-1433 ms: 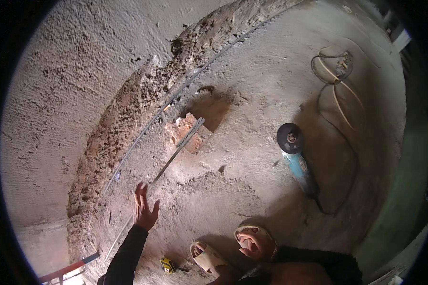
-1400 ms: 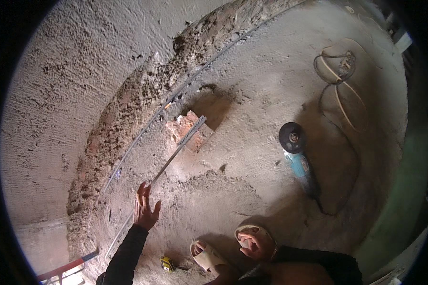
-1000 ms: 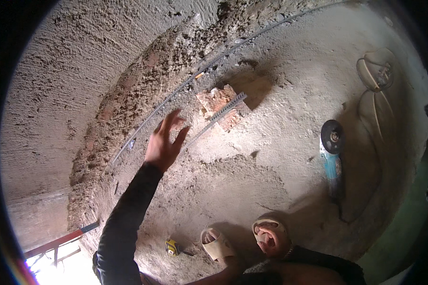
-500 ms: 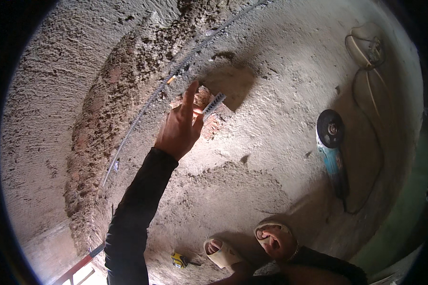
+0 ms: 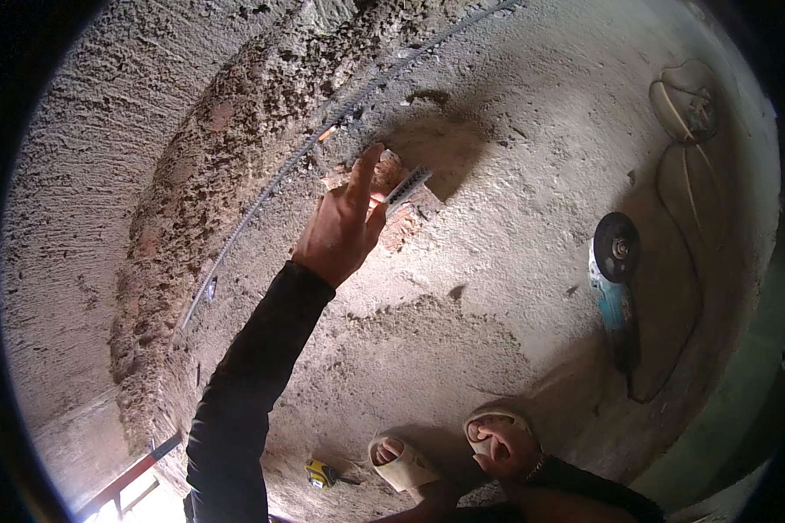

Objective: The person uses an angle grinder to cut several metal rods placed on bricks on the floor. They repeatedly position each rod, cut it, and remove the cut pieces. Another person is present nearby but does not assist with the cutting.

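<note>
My left hand [image 5: 344, 222], in a black sleeve, reaches to a patch of broken reddish brick [image 5: 401, 234] in the rough grey surface. Its index finger points up and away. Between the thumb and other fingers it holds a short pale strip with a dark ridged face [image 5: 407, 189], whose kind I cannot make out. A reddish-brown lump [image 5: 386, 173] shows beside the fingers; whether they touch it I cannot tell. My right hand [image 5: 508, 451] hangs low by my right sandal [image 5: 473, 429], thumb and finger apart, with nothing visible in it.
At right lies a teal angle grinder [image 5: 615, 301] with a dark disc, its cord looping back to a coiled cable [image 5: 689, 113]. A yellow tape measure [image 5: 320, 473] sits left of my sandals. A long ribbed rod [image 5: 262, 205] runs beside a rough, crumbling band.
The view has shifted slightly, moving the grinder and cable lower in the picture. My left hand keeps its hold on the strip at the brick patch, with little change in its pose.
</note>
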Demonstrator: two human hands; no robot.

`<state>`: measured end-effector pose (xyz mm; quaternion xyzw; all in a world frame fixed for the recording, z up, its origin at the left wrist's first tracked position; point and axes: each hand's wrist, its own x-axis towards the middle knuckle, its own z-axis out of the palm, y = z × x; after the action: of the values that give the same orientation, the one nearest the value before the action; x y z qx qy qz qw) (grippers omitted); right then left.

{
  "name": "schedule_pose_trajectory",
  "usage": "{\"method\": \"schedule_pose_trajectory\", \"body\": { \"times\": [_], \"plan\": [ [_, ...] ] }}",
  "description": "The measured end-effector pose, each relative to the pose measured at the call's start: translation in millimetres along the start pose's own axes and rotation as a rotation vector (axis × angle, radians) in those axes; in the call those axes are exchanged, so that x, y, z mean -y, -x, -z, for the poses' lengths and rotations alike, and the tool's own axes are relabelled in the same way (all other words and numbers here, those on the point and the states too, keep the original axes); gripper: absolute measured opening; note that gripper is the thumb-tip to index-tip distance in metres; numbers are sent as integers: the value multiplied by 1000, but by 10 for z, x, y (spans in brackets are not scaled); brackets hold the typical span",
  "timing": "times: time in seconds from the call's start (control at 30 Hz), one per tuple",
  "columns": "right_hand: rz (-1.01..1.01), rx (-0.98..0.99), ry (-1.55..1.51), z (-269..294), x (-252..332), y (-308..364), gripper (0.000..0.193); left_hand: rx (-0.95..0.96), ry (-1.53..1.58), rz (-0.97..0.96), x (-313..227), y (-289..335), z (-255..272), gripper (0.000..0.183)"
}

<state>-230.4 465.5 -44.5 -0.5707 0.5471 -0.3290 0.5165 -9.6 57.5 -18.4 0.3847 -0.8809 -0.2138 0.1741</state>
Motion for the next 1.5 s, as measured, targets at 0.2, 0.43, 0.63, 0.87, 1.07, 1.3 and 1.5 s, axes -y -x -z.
{"method": "schedule_pose_trajectory", "body": {
  "times": [0.2, 0.43, 0.63, 0.87, 1.07, 1.3, 1.5],
  "plan": [
    [76, -54, 30, -14, 10, -43, 54, -18, -43, 14, 21, 47, -42, 86],
    [115, -109, 8, -44, 33, -104, 50, -82, -21, -64, -5, 51, -62, 89],
    [106, -44, 97, 17, 74, -140, 46, -76, 2, -36, 22, 35, -75, 86],
    [13, 26, -30, 33, 89, -131, 44, -67, 70, 2, 25, 20, -67, 74],
    [73, 4, -4, 28, 86, -150, 43, -69, 96, 17, 34, 19, -57, 68],
    [79, -11, -11, 10, 80, -171, 44, -72, 89, -13, 42, 20, -60, 67],
    [100, 7, -11, 22, 71, -196, 45, -57, 119, 58, 11, 25, -28, 66]
  ]
}}
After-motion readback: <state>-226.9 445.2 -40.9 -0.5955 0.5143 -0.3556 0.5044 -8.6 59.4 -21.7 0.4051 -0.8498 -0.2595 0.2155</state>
